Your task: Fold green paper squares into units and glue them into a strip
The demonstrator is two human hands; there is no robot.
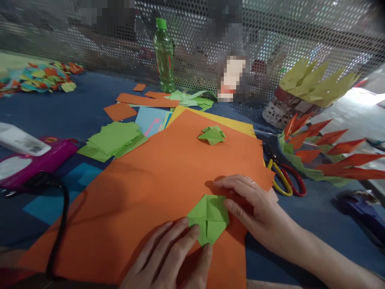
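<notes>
A small green paper square (209, 218), partly folded with its corners turned in, lies on a large orange sheet (144, 188). My left hand (171, 257) rests flat below it, fingers stretched out, fingertips touching the paper's lower left edge. From the right, my right hand (255, 208) reaches in with fingers spread, pressing the paper's right corner. A finished green folded piece (212, 134) sits farther up the orange sheet.
A stack of green squares (116, 139) lies at left, near a magenta device (33, 158) with a black cord. Scissors (284, 176) lie right of the sheet. A green bottle (164, 54) stands before a mesh wall. Orange and green paper spikes (331, 154) fill the right.
</notes>
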